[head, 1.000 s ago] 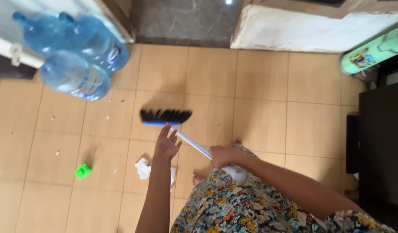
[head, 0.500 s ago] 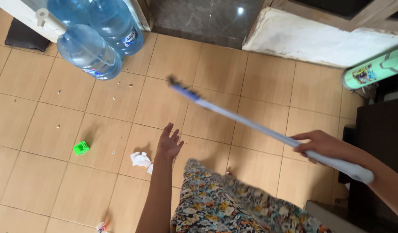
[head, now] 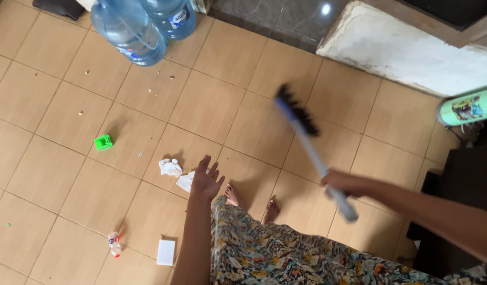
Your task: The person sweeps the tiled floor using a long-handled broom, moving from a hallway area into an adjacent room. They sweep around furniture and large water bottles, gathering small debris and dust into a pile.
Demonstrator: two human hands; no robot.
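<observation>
Two blue water jugs (head: 131, 29) stand at the tiled floor's (head: 53, 174) far edge. Your right hand (head: 342, 184) is clamped around the broom (head: 306, 140), its bristles raised over mid-floor. Your left hand (head: 205, 180) hangs spread and empty above crumpled tissue (head: 170, 167); a small green block (head: 102, 142) lies left.

The broom (head: 306, 140) has swung from the frame's centre toward the right, its black bristles now pointing up-left, apparently off the floor though blur hides this. The right hand (head: 342, 184) gripping the handle has moved back toward centre. The water bottles (head: 143, 26) have slid to the top edge.
</observation>
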